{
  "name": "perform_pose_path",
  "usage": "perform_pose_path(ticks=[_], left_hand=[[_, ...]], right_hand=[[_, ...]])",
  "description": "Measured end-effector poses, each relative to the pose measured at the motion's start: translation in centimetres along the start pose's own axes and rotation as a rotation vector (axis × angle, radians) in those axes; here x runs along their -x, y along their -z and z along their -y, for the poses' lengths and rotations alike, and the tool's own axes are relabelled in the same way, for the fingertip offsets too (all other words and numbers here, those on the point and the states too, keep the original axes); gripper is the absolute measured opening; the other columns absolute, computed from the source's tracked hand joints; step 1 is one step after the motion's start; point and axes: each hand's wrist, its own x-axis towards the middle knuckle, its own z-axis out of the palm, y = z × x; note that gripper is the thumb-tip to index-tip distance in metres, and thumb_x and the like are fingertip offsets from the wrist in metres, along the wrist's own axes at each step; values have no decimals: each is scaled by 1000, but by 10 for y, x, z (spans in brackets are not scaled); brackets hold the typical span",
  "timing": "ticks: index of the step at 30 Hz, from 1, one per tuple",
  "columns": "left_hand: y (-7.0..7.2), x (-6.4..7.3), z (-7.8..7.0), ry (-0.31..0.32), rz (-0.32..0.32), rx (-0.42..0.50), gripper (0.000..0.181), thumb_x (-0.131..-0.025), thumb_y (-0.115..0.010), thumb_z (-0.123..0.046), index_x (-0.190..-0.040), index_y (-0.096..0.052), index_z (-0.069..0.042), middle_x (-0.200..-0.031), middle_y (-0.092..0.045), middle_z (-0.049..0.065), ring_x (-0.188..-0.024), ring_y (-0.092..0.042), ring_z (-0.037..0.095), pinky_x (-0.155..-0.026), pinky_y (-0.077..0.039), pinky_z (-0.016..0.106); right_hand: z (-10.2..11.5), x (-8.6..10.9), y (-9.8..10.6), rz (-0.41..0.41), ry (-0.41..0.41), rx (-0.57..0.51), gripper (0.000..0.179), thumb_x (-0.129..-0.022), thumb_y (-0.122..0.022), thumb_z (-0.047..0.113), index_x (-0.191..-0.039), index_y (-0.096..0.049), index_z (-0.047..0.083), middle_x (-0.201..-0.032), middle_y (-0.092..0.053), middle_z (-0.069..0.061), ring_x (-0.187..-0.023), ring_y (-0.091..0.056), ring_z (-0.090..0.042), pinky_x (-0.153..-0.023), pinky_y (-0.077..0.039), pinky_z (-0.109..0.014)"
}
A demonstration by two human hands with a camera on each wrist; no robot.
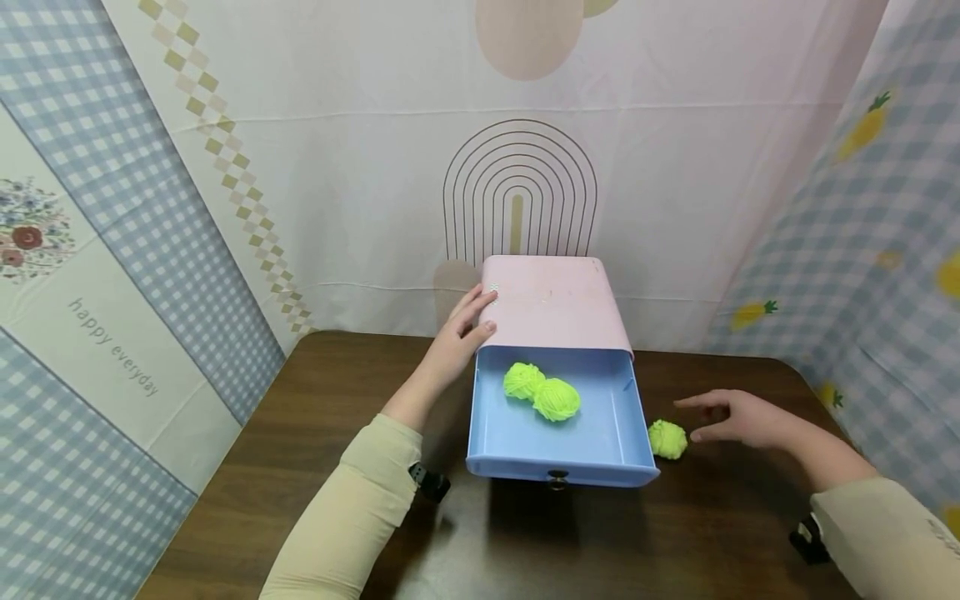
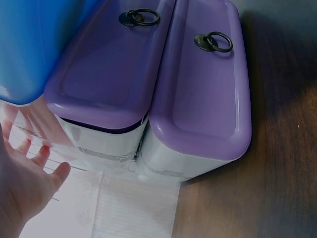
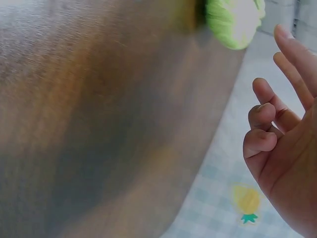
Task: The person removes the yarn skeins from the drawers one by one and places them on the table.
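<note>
A small drawer cabinet [image 1: 551, 304] with a pink top stands on the table. Its blue top drawer [image 1: 600, 433] is pulled out, and two bright green yarn balls [image 1: 557, 400] lie inside, side by side. My left hand [image 1: 459, 335] rests against the cabinet's left upper edge, fingertips on the pink top. A third green yarn ball [image 1: 667, 439] sits on the table just right of the drawer. My right hand [image 1: 738, 419] hovers beside that ball, thumb and index finger apart, holding nothing. In the right wrist view, a gap separates the hand [image 3: 285, 134] from the yarn ball [image 3: 233, 22].
Two purple drawer fronts [image 2: 200, 94] with ring pulls show in the left wrist view, beside the blue drawer [image 2: 29, 49]. The wooden table [image 1: 337, 375] extends on both sides of the cabinet. Patterned cloth [image 1: 360, 208] hangs behind it and at both sides.
</note>
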Motion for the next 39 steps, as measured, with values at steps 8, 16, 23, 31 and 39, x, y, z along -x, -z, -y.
perform_pose_path(ticks=[8,16,23,31,39], left_hand=[[-1,0,0,15,-2,-12,52,-101,-52,-20,-149,-42,-4,-164,-17,14,-149,-17,32,-117,-22,50],[-6,-10,31,4,-5,-15,53,-101,-53,-24,-151,-43,-11,-165,-16,5,-150,-16,28,-117,-21,50],[-7,-14,41,-22,-29,-19,52,-100,-54,-31,-150,-46,-20,-164,-20,-4,-149,-19,21,-117,-24,47],[-6,-13,41,-45,-38,-29,52,-100,-53,-29,-150,-46,-18,-164,-20,-2,-149,-20,22,-116,-26,48],[-5,-13,43,-38,-39,-18,52,-100,-54,-29,-149,-46,-18,-164,-20,-3,-148,-20,21,-116,-25,48]], right_hand=[[13,8,16,-49,18,40,61,-85,-76,37,-137,-60,10,-92,-56,-2,-75,-48,-14,-58,-44,-28],[41,19,34,-86,32,49,64,-85,-75,44,-139,-58,13,-88,-55,-2,-67,-47,-11,-55,-42,-29],[78,25,53,-152,95,104,59,-85,-76,42,-136,-61,16,-91,-54,0,-71,-47,-12,-56,-42,-28],[118,25,65,-172,123,108,53,-85,-76,41,-134,-63,25,-87,-55,-1,-67,-47,-15,-55,-42,-29],[159,16,55,-173,220,118,50,-82,-78,42,-128,-68,25,-87,-58,3,-72,-50,-16,-58,-45,-27]])
